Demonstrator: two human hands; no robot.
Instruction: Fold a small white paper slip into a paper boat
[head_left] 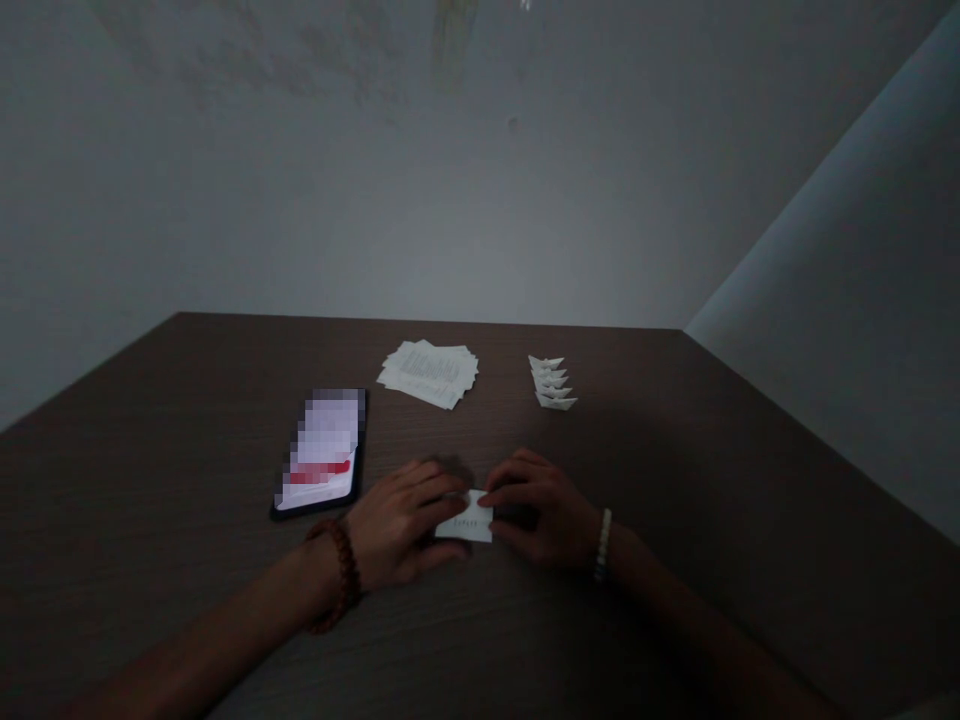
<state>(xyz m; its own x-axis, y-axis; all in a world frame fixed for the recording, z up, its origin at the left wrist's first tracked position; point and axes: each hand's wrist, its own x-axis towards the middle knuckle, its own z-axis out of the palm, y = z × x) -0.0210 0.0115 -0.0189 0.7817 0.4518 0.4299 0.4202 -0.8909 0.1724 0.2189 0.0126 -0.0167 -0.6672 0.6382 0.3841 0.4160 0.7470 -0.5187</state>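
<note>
A small folded piece of white paper (pixel 474 522) with a line of print lies on the table in front of me. My left hand (pixel 409 515), a brown beaded bracelet at its wrist, holds the left part of the paper with curled fingers over it and the thumb below. At the paper's right edge my right hand (pixel 544 510), wearing a pale bead bracelet, grips it between thumb and fingers. The fingers hide parts of both ends. Beyond the right hand stand several small white folded paper boats (pixel 555 403) in a close row.
A spread stack of printed paper sheets (pixel 431 372) lies toward the back of the dark brown table (pixel 187 400). Left of my left hand rests a phone (pixel 322 450) with a lit, blurred screen. A grey wall (pixel 450 220) rises behind the table.
</note>
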